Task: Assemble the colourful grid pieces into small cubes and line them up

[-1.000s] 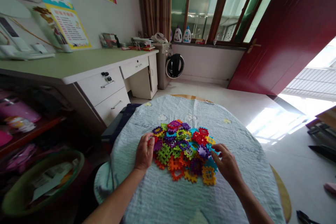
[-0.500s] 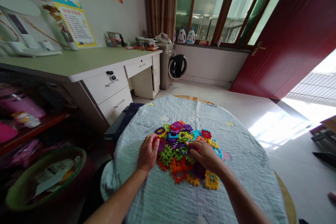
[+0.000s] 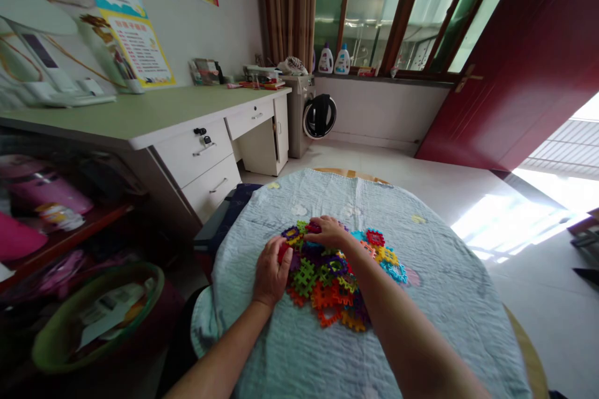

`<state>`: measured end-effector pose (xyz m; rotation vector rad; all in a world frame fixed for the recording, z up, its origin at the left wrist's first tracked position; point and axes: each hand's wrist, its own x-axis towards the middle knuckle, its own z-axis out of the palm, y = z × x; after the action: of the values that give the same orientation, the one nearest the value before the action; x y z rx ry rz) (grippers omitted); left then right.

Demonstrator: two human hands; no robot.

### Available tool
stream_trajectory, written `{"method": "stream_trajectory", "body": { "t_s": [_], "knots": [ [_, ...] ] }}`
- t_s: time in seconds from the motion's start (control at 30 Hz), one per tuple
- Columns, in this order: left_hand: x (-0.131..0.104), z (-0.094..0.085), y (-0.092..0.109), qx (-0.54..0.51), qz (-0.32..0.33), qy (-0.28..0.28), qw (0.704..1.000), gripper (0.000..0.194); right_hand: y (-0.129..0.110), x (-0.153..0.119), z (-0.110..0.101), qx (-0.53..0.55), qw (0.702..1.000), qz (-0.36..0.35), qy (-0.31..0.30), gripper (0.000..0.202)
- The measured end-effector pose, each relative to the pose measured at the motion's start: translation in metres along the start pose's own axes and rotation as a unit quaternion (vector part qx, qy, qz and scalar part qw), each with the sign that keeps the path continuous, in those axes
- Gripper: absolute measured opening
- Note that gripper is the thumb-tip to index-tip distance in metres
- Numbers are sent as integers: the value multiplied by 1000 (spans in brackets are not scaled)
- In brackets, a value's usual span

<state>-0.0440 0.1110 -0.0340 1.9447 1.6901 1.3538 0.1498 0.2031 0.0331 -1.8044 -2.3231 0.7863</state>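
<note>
Two bare hands work at a round worktop [image 3: 528, 341] covered by a pale blue cloth [image 3: 290, 355]. At far left, a green-rimmed bin [image 3: 44, 349] holds papers. Next, the left hand [image 3: 270, 274] stands at the left edge of the pile of notched plastic pieces [image 3: 322, 293], its grip narrow, thumb and fingers around a red piece [image 3: 283, 252]. The pile lies on the cloth between and below the hands; a green lattice piece [image 3: 304, 278] lies just right of the left hand, with orange pieces toward the near side. The right hand [image 3: 329, 232] reaches across to the back of the pile, palm down, its fingers over another red piece [image 3: 312, 228]; whether its grip is closed on that piece cannot be told. Rightmost in the pile, beyond the right forearm, lie a red square frame [image 3: 375, 237], a yellow piece [image 3: 387, 255] and a light blue piece [image 3: 397, 272].
</note>
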Motion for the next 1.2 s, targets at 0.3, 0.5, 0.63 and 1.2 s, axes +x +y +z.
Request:
{"method": "stream_trajectory", "body": {
  "t_s": [0.3, 0.5, 0.63, 1.2],
  "knots": [
    [1, -4, 1, -33, -6, 26, 999, 33, -18, -47, 3, 56, 980, -184, -53, 47],
    [2, -4, 4, -40, -10, 11, 999, 32, 30, -105, -34, 159, 974, -153, 52, 29],
    [2, -4, 3, -39, -1, -3, 999, 33, 83, -141, -32, 100, 982, -26, 158, 26],
    [3, -4, 1, -11, 3, -23, 1000, 35, 123, -180, -11, 125, 924, 12, 362, 12]
  ]
}}
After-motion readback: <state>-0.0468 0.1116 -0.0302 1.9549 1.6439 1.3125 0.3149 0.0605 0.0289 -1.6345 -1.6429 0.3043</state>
